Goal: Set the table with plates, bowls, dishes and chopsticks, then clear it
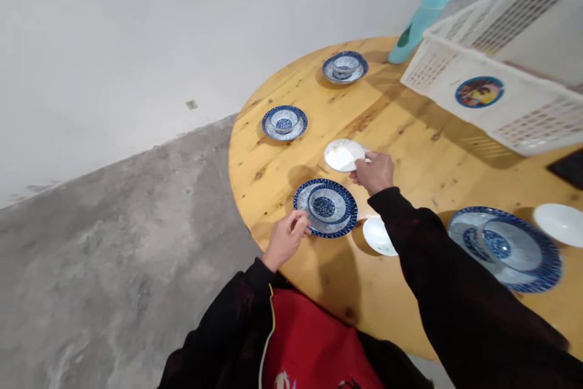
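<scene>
My right hand (374,173) pinches the right edge of a small white dish (344,155), which is held over the table. My left hand (290,232) has its fingers curled together at the left rim of a blue-patterned plate (348,224). Whether those fingers grip anything is not clear. On that plate sits a blue-and-white bowl (327,204). Just right of the plate is another small white dish (378,236), partly covered by my right sleeve.
On the round wooden table (410,158) are two more plate-and-bowl sets, a far plate (359,72) and a left plate (269,130). A larger plate (549,267) with a bowl and a white dish (562,225) lie right. A white basket (437,73) and a turquoise bottle (416,25) stand behind.
</scene>
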Available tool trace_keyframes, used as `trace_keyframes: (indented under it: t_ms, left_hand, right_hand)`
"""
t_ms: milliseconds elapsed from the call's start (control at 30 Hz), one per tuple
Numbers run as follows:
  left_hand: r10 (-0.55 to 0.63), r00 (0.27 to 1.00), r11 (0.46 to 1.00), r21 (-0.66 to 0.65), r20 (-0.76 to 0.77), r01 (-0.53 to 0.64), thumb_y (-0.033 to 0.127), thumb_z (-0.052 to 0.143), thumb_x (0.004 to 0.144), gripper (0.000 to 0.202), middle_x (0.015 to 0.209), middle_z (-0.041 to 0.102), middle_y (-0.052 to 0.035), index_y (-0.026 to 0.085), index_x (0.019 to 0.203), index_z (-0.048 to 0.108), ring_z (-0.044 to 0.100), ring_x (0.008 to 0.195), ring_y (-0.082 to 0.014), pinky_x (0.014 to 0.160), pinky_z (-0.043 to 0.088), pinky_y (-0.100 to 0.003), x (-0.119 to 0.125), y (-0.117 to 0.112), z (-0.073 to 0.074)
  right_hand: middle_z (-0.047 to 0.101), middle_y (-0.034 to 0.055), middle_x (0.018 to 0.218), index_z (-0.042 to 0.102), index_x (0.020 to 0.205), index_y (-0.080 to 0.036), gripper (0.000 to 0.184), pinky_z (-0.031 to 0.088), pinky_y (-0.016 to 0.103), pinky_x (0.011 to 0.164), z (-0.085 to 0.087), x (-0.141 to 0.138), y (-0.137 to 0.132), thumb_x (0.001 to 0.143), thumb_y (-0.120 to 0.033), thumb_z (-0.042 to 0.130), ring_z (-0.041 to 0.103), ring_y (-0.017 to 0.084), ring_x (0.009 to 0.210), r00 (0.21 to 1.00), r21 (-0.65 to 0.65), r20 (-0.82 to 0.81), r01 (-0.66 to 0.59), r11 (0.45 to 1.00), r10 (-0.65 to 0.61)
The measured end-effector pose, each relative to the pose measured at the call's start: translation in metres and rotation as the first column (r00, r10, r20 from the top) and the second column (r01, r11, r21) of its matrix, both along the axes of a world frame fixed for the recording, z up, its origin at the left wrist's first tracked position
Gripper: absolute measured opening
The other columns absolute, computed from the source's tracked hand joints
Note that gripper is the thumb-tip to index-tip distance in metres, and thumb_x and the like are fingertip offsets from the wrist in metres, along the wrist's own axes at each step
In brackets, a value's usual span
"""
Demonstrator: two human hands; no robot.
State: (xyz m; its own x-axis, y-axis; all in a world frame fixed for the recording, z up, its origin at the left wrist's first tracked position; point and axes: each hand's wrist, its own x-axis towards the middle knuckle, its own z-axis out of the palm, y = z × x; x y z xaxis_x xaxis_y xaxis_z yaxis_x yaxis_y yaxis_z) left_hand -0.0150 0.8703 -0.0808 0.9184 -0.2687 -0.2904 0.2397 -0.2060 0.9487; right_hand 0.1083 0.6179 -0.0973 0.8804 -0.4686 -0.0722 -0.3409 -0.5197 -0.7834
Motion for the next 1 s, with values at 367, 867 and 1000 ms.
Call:
trace_keyframes:
  t_ms: [367, 867, 1000]
  left_hand:
    - [0.019, 0.997, 0.984, -0.175, -0.077, -0.032, 0.058, 0.055, 0.094, 0.048, 0.096, 0.069, -0.0085, 0.014, 0.114, 0.055, 0.072, 0.079, -0.0167, 0.071, 0.058, -0.028, -0.033, -0.009, -0.007]
    - [-0.113, 0.986, 0.992, -0.068, -0.126, 0.105, 0.055, 0.051, 0.094, 0.036, 0.076, 0.066, -0.0020, 0.019, 0.092, 0.053, 0.068, 0.069, -0.0191, 0.066, 0.057, -0.032, -0.024, 0.101, -0.004]
    - [-0.142, 0.987, 0.990, -0.013, -0.077, 0.141, 0.050, 0.051, 0.095, 0.034, 0.079, 0.067, -0.0024, 0.017, 0.099, 0.058, 0.069, 0.070, -0.0189, 0.067, 0.057, -0.031, 0.003, 0.160, 0.001]
  right_hand:
    - [0.065, 0.0019, 0.052, 0.067, 0.087, -0.017, 0.030, 0.047, 0.027, 0.041, 0.014, -0.151, 0.069, 0.077, -0.042, 0.053, 0.062, 0.020, 0.042, 0.982, 0.330, -0.019, -0.172, 0.928, 0.189]
    - [0.071, 0.0065, 0.069, 0.069, 0.104, -0.015, 0.050, 0.051, 0.028, 0.049, -0.020, -0.180, 0.178, 0.081, -0.057, 0.054, 0.064, 0.020, 0.054, 0.993, 0.441, -0.072, -0.048, 0.896, 0.088]
    - [0.068, 0.0055, 0.065, 0.069, 0.096, -0.016, 0.047, 0.048, 0.027, 0.046, -0.017, -0.160, 0.242, 0.082, -0.058, 0.052, 0.062, 0.019, 0.054, 0.997, 0.475, -0.065, -0.009, 0.880, 0.045]
